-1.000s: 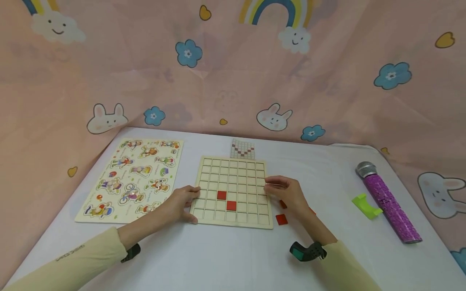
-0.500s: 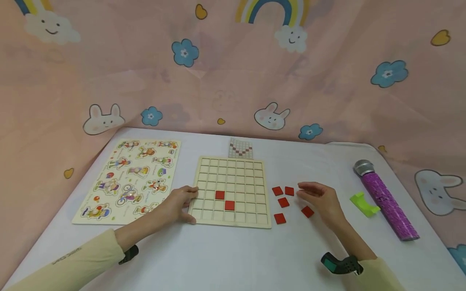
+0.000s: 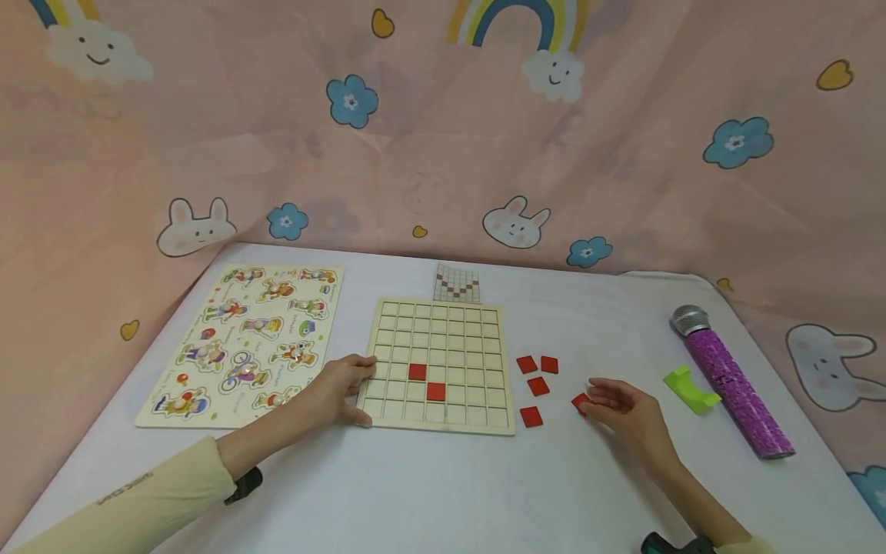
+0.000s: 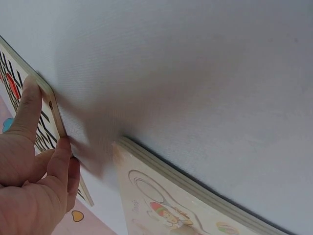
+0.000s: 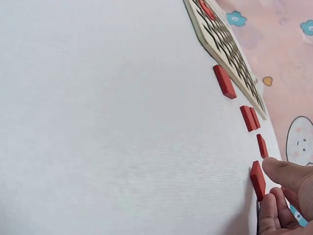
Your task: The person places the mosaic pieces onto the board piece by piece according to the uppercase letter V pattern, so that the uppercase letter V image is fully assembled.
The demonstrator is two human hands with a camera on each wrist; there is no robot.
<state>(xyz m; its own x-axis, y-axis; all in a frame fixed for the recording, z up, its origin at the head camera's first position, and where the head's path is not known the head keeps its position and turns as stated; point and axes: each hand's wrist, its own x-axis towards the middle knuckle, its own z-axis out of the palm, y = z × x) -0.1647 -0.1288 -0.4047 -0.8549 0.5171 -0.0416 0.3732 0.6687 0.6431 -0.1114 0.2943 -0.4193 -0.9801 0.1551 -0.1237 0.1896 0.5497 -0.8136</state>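
Note:
The left hand (image 3: 338, 391) grips the left edge of a wooden grid board (image 3: 508, 369); in the left wrist view that hand (image 4: 36, 171) has its fingers on the board's rim (image 4: 57, 117). Two red tiles, one (image 3: 418, 372) and another (image 3: 436, 392), sit diagonally adjacent in the grid. Right of the board, the right hand (image 3: 640, 427) pinches a red tile (image 3: 578, 403) at the table surface. The right wrist view shows this tile (image 5: 257, 180) between thumb and fingers of the hand (image 5: 288, 196). Several loose red tiles (image 3: 531, 417) lie between board and hand.
A small pattern card (image 3: 457, 283) touches or nearly touches the board's far edge. On the left lies a picture puzzle board (image 3: 238, 346). A lime-green curved piece (image 3: 692, 391) and a purple glitter microphone (image 3: 737, 388) are at the right. Patterned pink cloth (image 3: 429, 154) hangs behind the table.
The right hand has left the board's right edge, moved right past the loose tiles, then come down nearer to the rightmost one, which has shifted slightly. The left hand stays on the board.

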